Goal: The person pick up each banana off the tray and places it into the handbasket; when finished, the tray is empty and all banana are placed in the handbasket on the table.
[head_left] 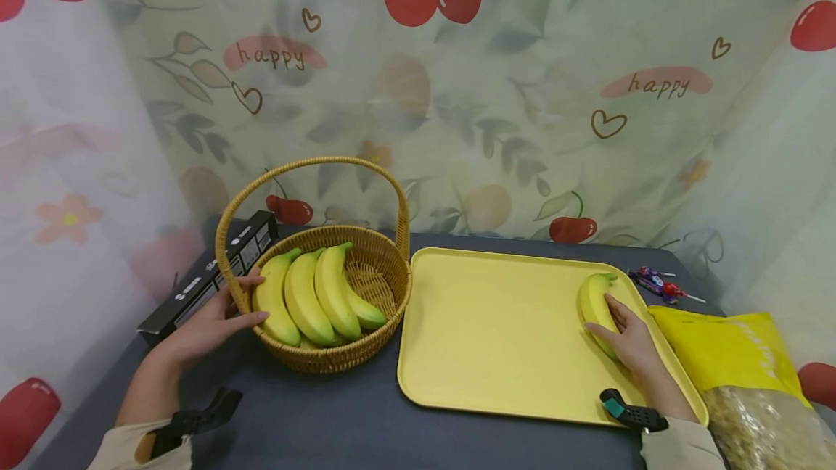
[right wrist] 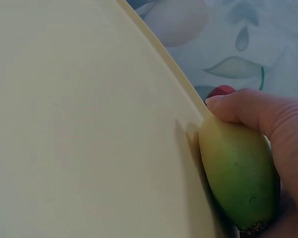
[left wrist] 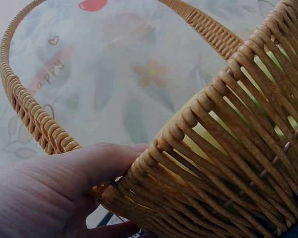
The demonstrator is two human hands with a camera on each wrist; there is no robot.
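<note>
My right hand (head_left: 625, 336) grips a single banana (head_left: 596, 304) at the right side of the yellow tray (head_left: 496, 332). In the right wrist view the thumb lies across the banana (right wrist: 238, 168), whose greenish tip faces the camera. On the left, my left hand (head_left: 218, 318) holds the rim of the wicker basket (head_left: 326, 361) near the foot of its handle. The left wrist view shows the thumb over the basket rim (left wrist: 188, 119), with the other fingers partly hidden. Several bananas (head_left: 307, 296) lie side by side inside the basket.
A long black box (head_left: 196, 289) lies behind the basket at the left. Wrapped lollipops (head_left: 660, 283) sit beyond the tray's right edge, and a yellow-topped bag (head_left: 738, 354) stands in front of them. A printed curtain (head_left: 496, 107) closes off the back of the dark table (head_left: 313, 419).
</note>
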